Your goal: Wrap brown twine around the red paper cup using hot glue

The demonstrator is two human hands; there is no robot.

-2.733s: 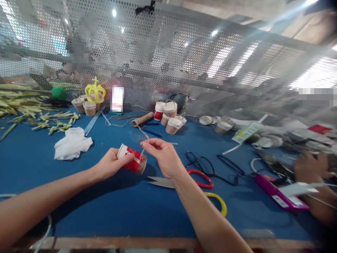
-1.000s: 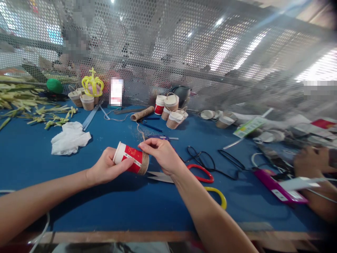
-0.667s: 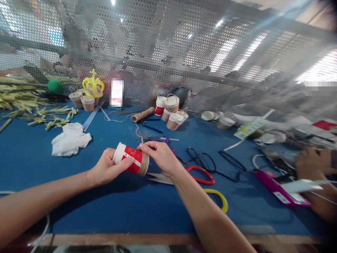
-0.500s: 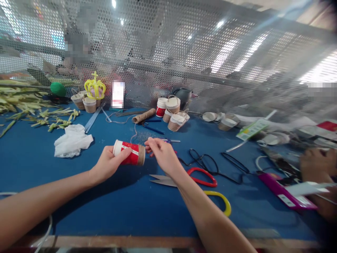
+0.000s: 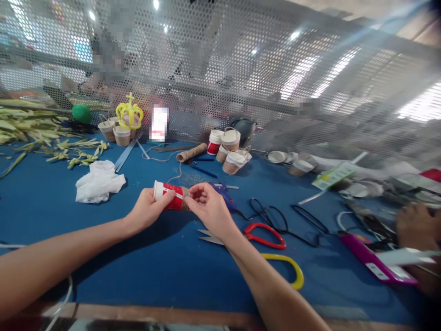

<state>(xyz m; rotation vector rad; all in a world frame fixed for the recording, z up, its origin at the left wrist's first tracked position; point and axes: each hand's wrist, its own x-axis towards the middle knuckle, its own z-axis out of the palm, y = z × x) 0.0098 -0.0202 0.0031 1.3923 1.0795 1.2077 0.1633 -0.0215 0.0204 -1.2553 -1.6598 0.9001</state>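
A red and white paper cup [image 5: 172, 195] lies on its side in my left hand [image 5: 146, 207], which is wrapped round its rim end. Brown twine [image 5: 186, 200] is wound in a band round the other end. My right hand [image 5: 209, 207] is closed there, thumb and fingertips pinching at the twine band; the exact grip is partly hidden. A loose strand runs from behind the cup back toward a twine roll [image 5: 191, 152]. Below my right wrist lie scissors with red handles [image 5: 265, 235], and beside my forearm is a yellow handle [image 5: 292, 271].
Twine-wrapped cups [image 5: 234, 162] stand at the back, with a yellow crown [image 5: 130, 115] and a phone [image 5: 159, 123] further left. White cloth [image 5: 99, 181] and husks [image 5: 27, 122] lie left. A blue glue gun [image 5: 225, 195] and black cord [image 5: 267, 214] are right, near another person's hand [image 5: 416, 225].
My right hand has moved in from just off the cup's twine end and now touches the band. My left hand keeps its hold on the cup. The view has shifted slightly.
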